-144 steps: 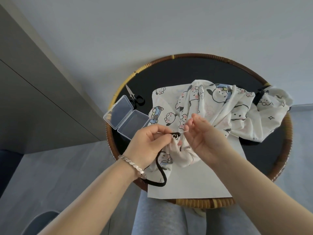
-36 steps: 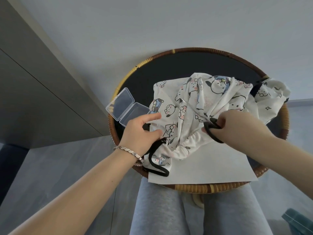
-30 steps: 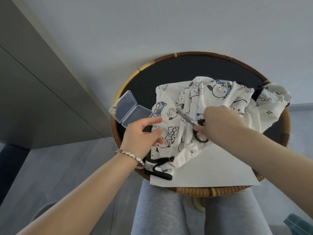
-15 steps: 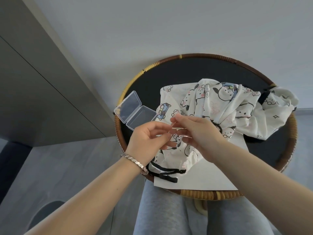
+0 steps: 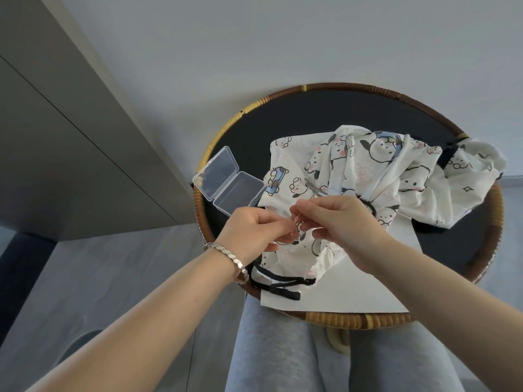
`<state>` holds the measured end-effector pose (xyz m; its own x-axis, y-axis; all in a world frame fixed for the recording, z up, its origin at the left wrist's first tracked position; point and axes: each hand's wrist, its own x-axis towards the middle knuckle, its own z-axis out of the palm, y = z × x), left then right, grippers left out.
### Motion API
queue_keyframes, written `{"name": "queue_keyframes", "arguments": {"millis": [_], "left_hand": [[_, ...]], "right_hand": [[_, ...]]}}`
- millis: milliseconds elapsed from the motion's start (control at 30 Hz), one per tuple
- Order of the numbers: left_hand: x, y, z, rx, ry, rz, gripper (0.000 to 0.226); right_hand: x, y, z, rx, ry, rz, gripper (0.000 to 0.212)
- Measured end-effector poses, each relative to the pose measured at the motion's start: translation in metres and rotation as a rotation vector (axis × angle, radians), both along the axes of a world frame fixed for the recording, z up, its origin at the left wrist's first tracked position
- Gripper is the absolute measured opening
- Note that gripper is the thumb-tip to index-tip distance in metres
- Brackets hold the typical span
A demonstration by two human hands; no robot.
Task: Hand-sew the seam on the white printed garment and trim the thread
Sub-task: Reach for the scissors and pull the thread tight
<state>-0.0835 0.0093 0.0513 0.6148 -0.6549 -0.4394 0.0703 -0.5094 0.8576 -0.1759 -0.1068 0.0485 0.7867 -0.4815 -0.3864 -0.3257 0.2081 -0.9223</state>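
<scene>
The white printed garment [image 5: 376, 171] lies bunched on the round table, its gathered edge with a black strap [image 5: 283, 284] hanging toward me. My left hand [image 5: 254, 230] and my right hand [image 5: 342, 222] meet fingertip to fingertip just above the garment's near part. Both pinch a fine pale thread [image 5: 296, 221] between thumb and fingers; I cannot make out a needle. The small scissors [image 5: 316, 190] lie on the cloth right behind my right hand, which hides most of them, leaving the blade and a bit of the black handle showing.
An open clear plastic box [image 5: 226, 179] sits at the table's left edge. The round table has a dark top and a woven rattan rim [image 5: 493, 222]. A white paper sheet [image 5: 356, 281] lies under the garment. My grey-trousered legs are below; a grey cabinet stands left.
The scissors moved from beside the box onto the garment; my right hand carried them, then let go. Both hands have come together and now pinch the thread.
</scene>
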Motion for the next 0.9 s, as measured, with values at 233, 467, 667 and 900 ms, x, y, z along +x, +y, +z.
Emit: {"name": "queue_keyframes", "arguments": {"millis": [233, 467, 667, 900], "left_hand": [[-0.0019, -0.0029, -0.0013, 0.006, 0.092, 0.072, 0.018], [-0.0016, -0.0053, 0.0001, -0.007, 0.093, 0.144, 0.010], [-0.0010, -0.0029, 0.0001, 0.039, 0.019, 0.098, 0.011], [0.0027, -0.0010, -0.0008, 0.039, -0.020, 0.049, 0.012]], "right_hand": [[0.0011, 0.0018, 0.0017, -0.178, 0.018, 0.033, 0.018], [0.0024, 0.0017, -0.0004, -0.242, 0.030, 0.012, 0.021], [0.0043, 0.0029, -0.0038, -0.247, 0.046, 0.032, 0.020], [0.0083, 0.0033, -0.0062, -0.233, 0.040, 0.055, 0.021]]}}
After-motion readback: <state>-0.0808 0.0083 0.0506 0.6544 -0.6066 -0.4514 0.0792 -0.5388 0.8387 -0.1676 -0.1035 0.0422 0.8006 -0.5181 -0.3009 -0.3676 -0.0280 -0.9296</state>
